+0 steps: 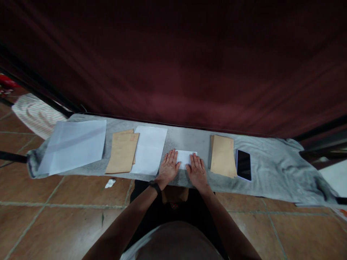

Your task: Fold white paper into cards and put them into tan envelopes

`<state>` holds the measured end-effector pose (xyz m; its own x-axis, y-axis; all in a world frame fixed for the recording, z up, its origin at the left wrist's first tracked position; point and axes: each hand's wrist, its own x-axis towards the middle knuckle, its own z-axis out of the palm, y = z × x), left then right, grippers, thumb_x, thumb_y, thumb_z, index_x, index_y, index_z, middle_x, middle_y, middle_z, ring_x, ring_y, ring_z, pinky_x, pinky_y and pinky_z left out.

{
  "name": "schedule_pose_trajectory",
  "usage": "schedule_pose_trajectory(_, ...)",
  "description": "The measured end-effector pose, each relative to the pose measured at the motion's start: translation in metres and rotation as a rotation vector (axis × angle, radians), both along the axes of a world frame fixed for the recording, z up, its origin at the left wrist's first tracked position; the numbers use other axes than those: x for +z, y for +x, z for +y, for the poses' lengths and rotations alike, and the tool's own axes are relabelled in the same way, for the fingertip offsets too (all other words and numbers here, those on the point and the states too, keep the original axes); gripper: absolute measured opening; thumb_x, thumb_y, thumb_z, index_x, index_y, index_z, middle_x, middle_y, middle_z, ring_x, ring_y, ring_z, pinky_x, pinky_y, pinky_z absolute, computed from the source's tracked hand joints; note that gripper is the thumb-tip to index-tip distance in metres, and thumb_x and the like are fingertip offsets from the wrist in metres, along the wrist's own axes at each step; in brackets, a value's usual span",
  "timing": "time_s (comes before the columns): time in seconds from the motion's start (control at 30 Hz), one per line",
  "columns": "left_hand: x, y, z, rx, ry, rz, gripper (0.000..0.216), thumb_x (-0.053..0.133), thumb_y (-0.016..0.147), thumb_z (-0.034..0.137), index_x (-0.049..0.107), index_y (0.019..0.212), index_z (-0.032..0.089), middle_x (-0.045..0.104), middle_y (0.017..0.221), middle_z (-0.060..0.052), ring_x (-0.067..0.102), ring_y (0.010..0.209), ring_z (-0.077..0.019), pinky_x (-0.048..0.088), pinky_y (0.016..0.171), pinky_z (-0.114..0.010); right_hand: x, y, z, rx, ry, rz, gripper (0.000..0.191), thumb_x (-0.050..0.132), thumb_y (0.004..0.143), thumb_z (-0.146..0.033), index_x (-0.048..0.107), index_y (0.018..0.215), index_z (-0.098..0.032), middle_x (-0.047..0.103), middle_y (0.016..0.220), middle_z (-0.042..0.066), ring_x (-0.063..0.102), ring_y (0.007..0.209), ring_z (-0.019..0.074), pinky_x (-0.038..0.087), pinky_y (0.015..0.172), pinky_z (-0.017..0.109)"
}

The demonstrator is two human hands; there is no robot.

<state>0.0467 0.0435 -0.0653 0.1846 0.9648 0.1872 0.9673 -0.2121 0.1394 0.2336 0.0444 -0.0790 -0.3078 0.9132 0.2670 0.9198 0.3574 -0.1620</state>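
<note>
A small folded white paper (185, 157) lies on the grey cloth (268, 169) in front of me. My left hand (168, 168) lies flat, fingers stretched out, on the paper's left edge; a black band is on that wrist. My right hand (197, 170) lies flat on the paper's right part, fingers together and extended. Both palms face down and hold nothing. Most of the paper's near edge is hidden under my hands.
Left of my hands lie a white sheet (150, 148), a stack of brown envelopes (123, 152) and a large pale sheet (74, 145). On the right sit more brown envelopes (222, 155) and a black phone (243, 164). A dark red curtain (189, 65) hangs behind; tiled floor (54, 216) below.
</note>
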Motion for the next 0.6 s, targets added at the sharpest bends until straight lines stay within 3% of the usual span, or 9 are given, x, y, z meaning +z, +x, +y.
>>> schedule_pose_trajectory(0.2, 0.005, -0.001, -0.009, 0.038, 0.012, -0.013, 0.058, 0.030, 0.104, 0.034, 0.030, 0.154, 0.005, 0.036, 0.158, -0.018, 0.029, 0.150, -0.0273, 0.029, 0.121, -0.049, 0.001, 0.000, 0.000, 0.000, 0.002, -0.003, 0.060, 0.037, 0.104, -0.039, 0.032, 0.155, -0.007, 0.036, 0.159, 0.019, 0.035, 0.145, 0.0301, 0.027, 0.118, 0.049)
schedule_pose_trajectory(0.4, 0.008, 0.009, -0.038, -0.212, -0.007, 0.001, 0.054, 0.037, 0.104, 0.037, 0.034, 0.154, 0.016, 0.033, 0.162, -0.010, 0.025, 0.151, -0.0235, 0.028, 0.123, -0.046, -0.002, 0.000, 0.000, -0.001, 0.021, 0.004, 0.060, 0.037, 0.104, -0.038, 0.033, 0.155, -0.008, 0.037, 0.158, 0.019, 0.036, 0.145, 0.0307, 0.027, 0.117, 0.050)
schedule_pose_trajectory(0.6, 0.007, 0.000, -0.051, -0.244, -0.016, 0.039, 0.063, 0.045, 0.101, 0.046, 0.035, 0.153, 0.012, 0.032, 0.161, -0.015, 0.024, 0.152, -0.0256, 0.028, 0.123, -0.046, 0.001, 0.000, -0.001, 0.003, 0.011, 0.013, 0.059, 0.036, 0.104, -0.039, 0.034, 0.154, -0.007, 0.036, 0.159, 0.018, 0.036, 0.145, 0.0302, 0.028, 0.117, 0.049)
